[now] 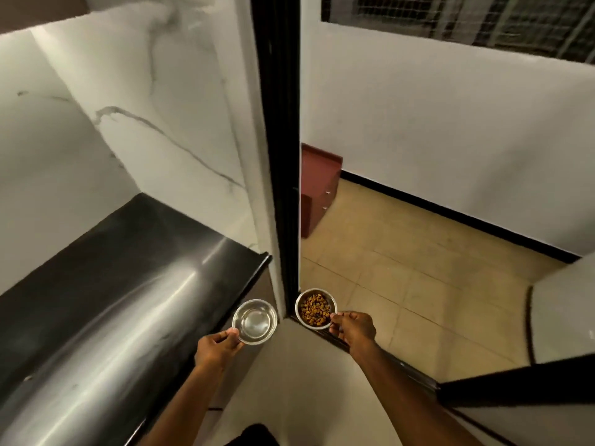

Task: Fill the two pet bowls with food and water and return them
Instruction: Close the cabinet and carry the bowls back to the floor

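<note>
Steel water bowl (254,322) pinched in my left hand (216,347), kibble bowl (316,309) in my right hand (353,329); rim-only grips risk tipping and spillage at the doorway.

A shiny black table (106,284) stands on the left, against a white marble wall (145,101) with grey lines. A black door frame (279,149) stands in the middle. Past it is a tan tiled floor (402,268), a white wall (450,130), a small red cabinet (317,188), and a window with mesh (483,20) up high.
</note>
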